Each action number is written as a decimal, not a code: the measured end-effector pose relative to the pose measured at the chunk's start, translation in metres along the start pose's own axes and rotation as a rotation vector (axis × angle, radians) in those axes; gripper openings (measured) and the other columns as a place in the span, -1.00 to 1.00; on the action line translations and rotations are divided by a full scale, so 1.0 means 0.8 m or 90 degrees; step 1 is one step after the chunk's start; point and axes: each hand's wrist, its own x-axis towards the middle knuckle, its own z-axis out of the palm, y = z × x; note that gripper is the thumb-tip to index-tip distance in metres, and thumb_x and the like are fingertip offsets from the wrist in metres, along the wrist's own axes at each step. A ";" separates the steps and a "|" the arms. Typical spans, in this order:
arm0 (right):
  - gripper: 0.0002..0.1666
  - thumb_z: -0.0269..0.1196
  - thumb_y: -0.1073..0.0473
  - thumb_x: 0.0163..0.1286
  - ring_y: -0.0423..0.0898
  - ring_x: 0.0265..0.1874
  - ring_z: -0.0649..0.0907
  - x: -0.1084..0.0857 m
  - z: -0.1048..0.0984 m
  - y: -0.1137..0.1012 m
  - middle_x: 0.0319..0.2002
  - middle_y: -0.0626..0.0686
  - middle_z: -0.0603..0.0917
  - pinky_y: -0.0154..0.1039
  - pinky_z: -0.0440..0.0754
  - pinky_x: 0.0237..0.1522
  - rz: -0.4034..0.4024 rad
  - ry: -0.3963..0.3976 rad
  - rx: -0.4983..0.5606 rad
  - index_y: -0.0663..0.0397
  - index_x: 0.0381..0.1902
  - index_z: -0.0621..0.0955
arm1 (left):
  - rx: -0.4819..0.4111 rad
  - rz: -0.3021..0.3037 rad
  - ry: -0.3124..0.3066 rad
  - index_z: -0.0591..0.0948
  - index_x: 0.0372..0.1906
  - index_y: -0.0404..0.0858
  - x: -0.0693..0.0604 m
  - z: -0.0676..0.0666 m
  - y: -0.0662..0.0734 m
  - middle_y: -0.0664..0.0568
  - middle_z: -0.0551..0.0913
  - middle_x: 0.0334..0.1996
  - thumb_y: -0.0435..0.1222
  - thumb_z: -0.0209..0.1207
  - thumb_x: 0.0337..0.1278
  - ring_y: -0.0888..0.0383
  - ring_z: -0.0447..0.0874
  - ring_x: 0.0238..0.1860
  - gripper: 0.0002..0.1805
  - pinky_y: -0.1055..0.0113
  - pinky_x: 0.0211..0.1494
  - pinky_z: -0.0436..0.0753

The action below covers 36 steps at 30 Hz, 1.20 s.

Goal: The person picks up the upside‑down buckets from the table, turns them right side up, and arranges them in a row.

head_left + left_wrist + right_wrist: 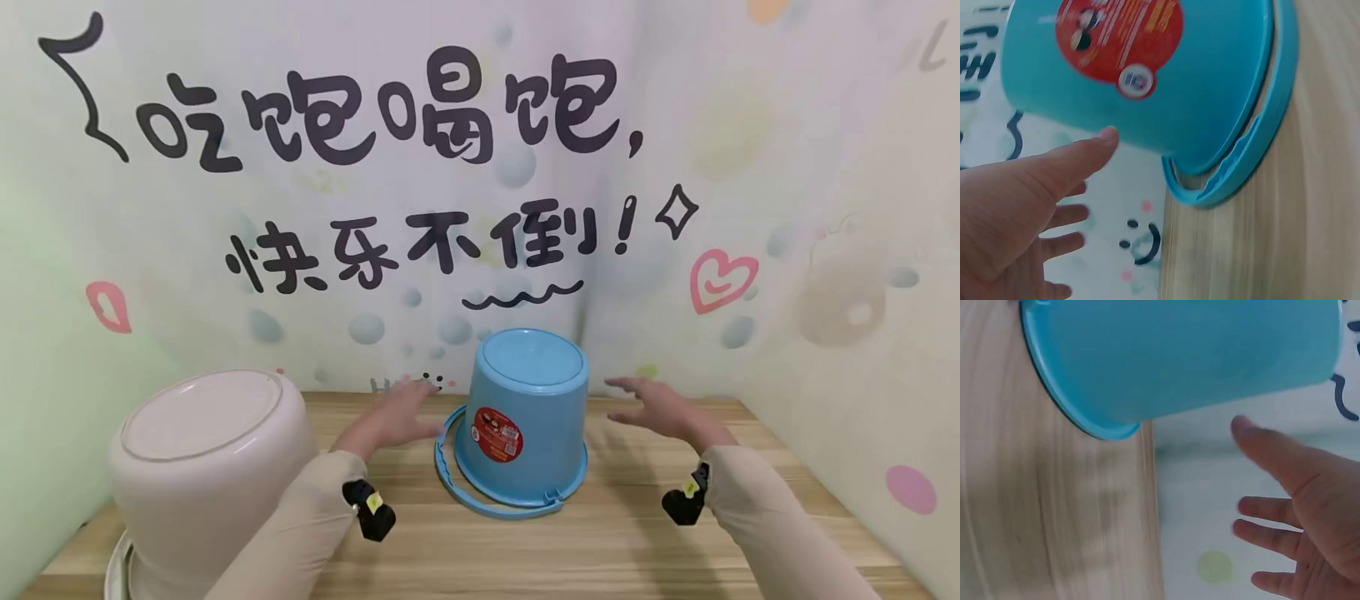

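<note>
Beside the upturned blue bucket (553, 425), its mouth hidden, 2 hands (393, 415) (663, 408) spread loosely.

Upturned pale bucket (198, 471), left, on wooden tabletop (442, 554); backdrop (787, 167) behind, black lettering (446, 246).

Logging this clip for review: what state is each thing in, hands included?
Blue bucket: upside down on the table
Blue handle: folded down
Red sticker: stuck on the blue bucket's side
Pale bucket: upside down
Left hand: open, holding nothing
Right hand: open, holding nothing
</note>
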 end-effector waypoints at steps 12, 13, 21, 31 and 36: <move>-0.69 0.32 0.29 0.12 0.19 -0.20 0.60 -0.014 0.065 -0.011 -0.18 0.18 0.64 0.01 0.56 -0.20 -0.116 -0.063 0.003 0.30 -0.15 0.62 | -0.100 0.138 -0.105 0.55 -0.02 -0.29 -0.025 0.048 0.044 -0.07 0.53 0.00 -0.28 0.35 -0.08 -0.03 0.43 0.08 -0.56 0.11 0.09 0.43; -0.70 0.32 0.29 0.12 0.18 -0.20 0.60 -0.014 0.069 -0.010 -0.19 0.18 0.65 0.02 0.56 -0.19 -0.113 -0.062 0.009 0.30 -0.16 0.62 | -0.098 0.140 -0.105 0.55 -0.03 -0.28 -0.026 0.051 0.045 -0.05 0.53 0.00 -0.27 0.35 -0.08 -0.01 0.43 0.07 -0.57 0.12 0.10 0.42; -0.84 0.31 0.33 0.07 -0.05 -0.40 0.57 -0.013 0.094 -0.005 -0.37 0.02 0.66 -0.14 0.55 -0.31 -0.112 -0.046 0.013 0.20 -0.32 0.67 | -0.100 0.145 -0.130 0.59 -0.07 -0.23 -0.028 0.070 0.049 0.04 0.55 -0.09 -0.28 0.35 -0.11 0.08 0.44 0.00 -0.61 0.21 0.06 0.43; -0.89 0.37 0.32 0.01 -0.17 -0.51 0.42 -0.007 0.117 -0.005 -0.52 -0.09 0.51 -0.25 0.49 -0.39 -0.131 0.005 -0.027 0.13 -0.48 0.62 | -0.039 0.161 -0.126 0.61 -0.25 -0.13 -0.027 0.086 0.052 0.14 0.45 -0.27 -0.29 0.35 -0.11 0.23 0.41 -0.20 -0.76 0.34 -0.09 0.47; -0.85 0.36 0.34 -0.02 -0.16 -0.47 0.44 -0.004 0.119 -0.003 -0.51 -0.08 0.48 -0.25 0.51 -0.36 -0.148 0.019 -0.020 0.08 -0.55 0.57 | -0.009 0.158 -0.137 0.57 -0.30 -0.10 -0.023 0.085 0.057 0.15 0.40 -0.31 -0.29 0.35 -0.10 0.26 0.36 -0.25 -0.78 0.37 -0.13 0.46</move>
